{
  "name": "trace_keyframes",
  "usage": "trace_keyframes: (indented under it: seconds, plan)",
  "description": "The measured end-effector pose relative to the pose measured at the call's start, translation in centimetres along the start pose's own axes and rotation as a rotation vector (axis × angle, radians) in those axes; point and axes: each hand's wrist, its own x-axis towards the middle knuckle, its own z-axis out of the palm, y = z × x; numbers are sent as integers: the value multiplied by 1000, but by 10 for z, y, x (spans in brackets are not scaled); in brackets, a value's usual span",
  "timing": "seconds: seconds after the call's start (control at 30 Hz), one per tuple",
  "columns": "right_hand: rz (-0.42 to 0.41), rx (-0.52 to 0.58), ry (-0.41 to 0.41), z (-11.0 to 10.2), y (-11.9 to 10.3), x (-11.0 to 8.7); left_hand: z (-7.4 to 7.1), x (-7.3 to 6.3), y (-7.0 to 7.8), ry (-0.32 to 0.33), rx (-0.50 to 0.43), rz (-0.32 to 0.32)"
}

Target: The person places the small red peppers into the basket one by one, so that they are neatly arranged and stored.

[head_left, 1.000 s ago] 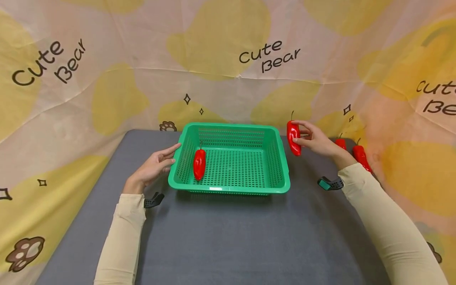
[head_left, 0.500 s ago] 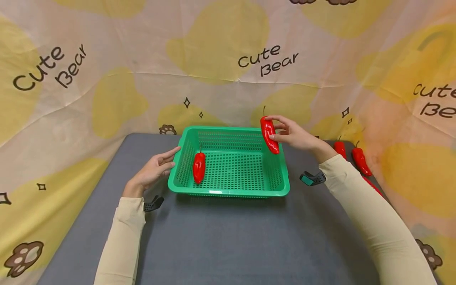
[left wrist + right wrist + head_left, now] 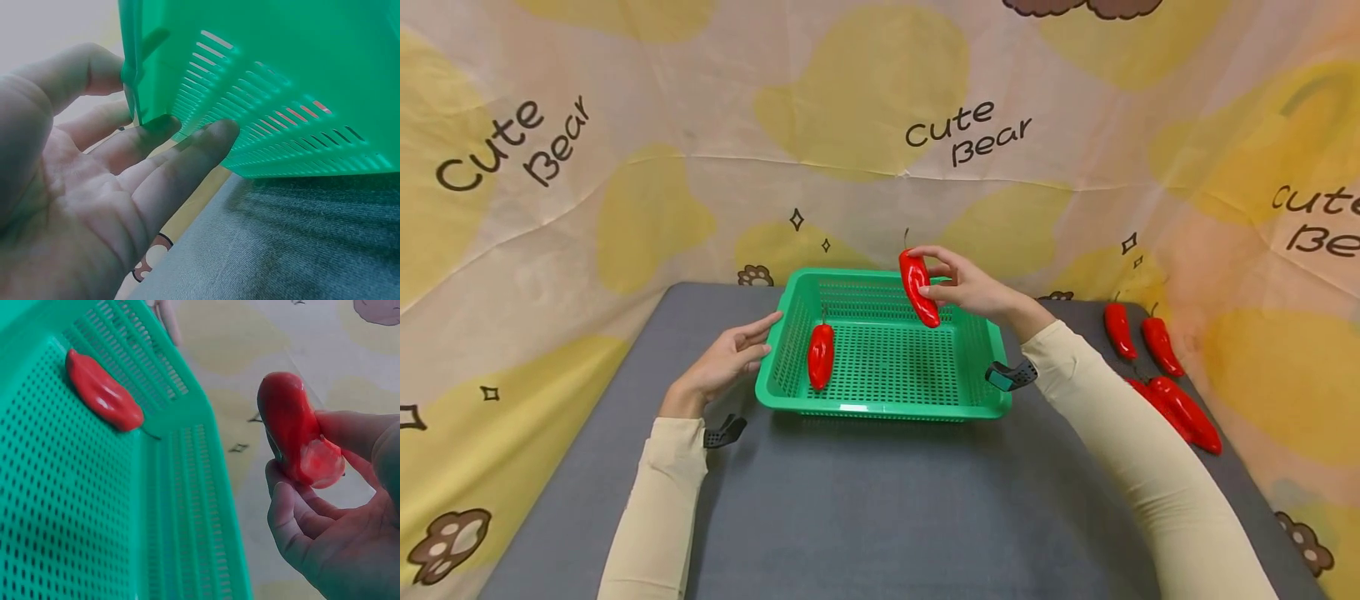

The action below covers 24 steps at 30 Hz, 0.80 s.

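Note:
My right hand [image 3: 967, 287] pinches a long, glossy red chili pepper [image 3: 919, 287] between thumb and fingers, its thin stem pointing up. In the head view it overlaps the far wall of the green basket [image 3: 880, 411]; the right wrist view shows this held pepper [image 3: 287, 419] beside the basket rim [image 3: 215, 437]. A second red pepper [image 3: 821, 357] lies on the basket floor at its left side. At the basket's left rim, my left hand [image 3: 727, 360] touches the edge. Its fingers [image 3: 181, 162] extend fairly straight along the outside wall, under the rim.
Several more red peppers [image 3: 1183, 412] lie at the right side of the grey table [image 3: 880, 508], some partly behind the right sleeve [image 3: 1120, 450]. A printed cloth [image 3: 850, 108] hangs around the table's back and sides. Each wrist bears a black strap [image 3: 725, 432].
My right hand has carried the pepper leftward, from right of the basket to over it. More of the peppers on the right now show. The left hand stays at the rim.

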Motion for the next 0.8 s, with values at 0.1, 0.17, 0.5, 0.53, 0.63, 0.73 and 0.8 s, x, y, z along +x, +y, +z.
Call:
trace_keyframes:
  seconds: [0.1, 0.17, 0.5, 0.53, 0.63, 0.73, 0.8]
  plan:
    - [28, 20, -2, 10, 2, 9, 1, 0, 0, -3, 5, 3]
    - [35, 29, -6, 16, 2, 14, 1, 0, -1, 3, 3, -2]
    - [121, 83, -78, 38, 14, 34, 0, 1, -1, 6, -9, 1]
    - [134, 81, -85, 40, 15, 35, 0, 1, -1, 6, -5, 2]
    - [165, 73, -108, 47, 19, 39, 0, 0, -2, -2, 10, 5]
    - [180, 44, -127, 54, 23, 46, 1, 0, -3, -7, 7, 14]
    - [189, 22, -138, 57, 25, 51, 1, 1, -2, -9, 2, 21]
